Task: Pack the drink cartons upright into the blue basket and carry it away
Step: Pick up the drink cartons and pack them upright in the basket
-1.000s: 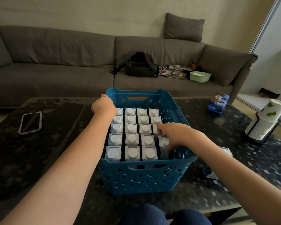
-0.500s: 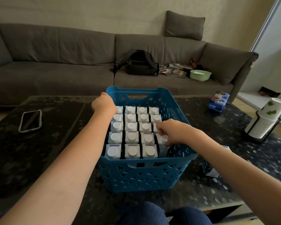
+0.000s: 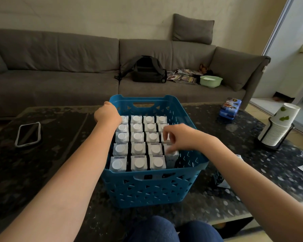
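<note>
Item: blue basket (image 3: 152, 187), standing on the dark speckled desk (image 3: 59, 172) directly in front of me.

Contents: white drink cartons (image 3: 138, 149), all upright with round caps facing up, packed in close rows; the near right corner of the basket stays unfilled.

My left hand (image 3: 106, 114): fingers curled over the basket's far left rim, gripping it.

My right hand (image 3: 177, 137): above the right column of cartons, fingers bent loosely and apart, holding nothing; fingertips just over the carton (image 3: 172, 157) at the near end of that column. Whether they touch it I cannot tell.

Also on the desk: phone (image 3: 27, 134) at the left, blue tin (image 3: 230, 108) at the far right, stack of paper cups (image 3: 278, 127) in a black holder near the right edge.

Behind the desk: grey sofa (image 3: 59, 67) bearing a black backpack (image 3: 147, 69), magazines (image 3: 184, 75) and a green bowl (image 3: 211, 81).
</note>
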`<move>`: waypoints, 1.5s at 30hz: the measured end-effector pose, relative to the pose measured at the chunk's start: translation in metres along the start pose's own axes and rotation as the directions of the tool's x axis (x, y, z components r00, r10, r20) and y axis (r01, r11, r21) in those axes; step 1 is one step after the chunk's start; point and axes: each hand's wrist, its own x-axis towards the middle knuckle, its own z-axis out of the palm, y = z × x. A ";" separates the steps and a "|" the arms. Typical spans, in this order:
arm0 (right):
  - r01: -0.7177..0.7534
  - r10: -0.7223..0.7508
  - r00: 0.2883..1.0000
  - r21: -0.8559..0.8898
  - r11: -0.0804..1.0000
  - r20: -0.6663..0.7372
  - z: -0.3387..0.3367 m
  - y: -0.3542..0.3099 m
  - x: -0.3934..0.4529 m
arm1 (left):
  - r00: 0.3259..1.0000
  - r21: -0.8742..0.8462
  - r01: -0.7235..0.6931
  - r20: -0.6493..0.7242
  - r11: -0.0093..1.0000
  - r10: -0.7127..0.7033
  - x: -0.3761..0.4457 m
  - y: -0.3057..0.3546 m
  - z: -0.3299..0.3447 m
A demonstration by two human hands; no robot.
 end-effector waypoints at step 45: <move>0.071 -0.093 0.939 -0.079 0.994 -0.332 -0.052 -0.037 -0.104 | 0.513 -0.508 -0.638 0.280 0.579 0.811 -0.125 0.038 -0.045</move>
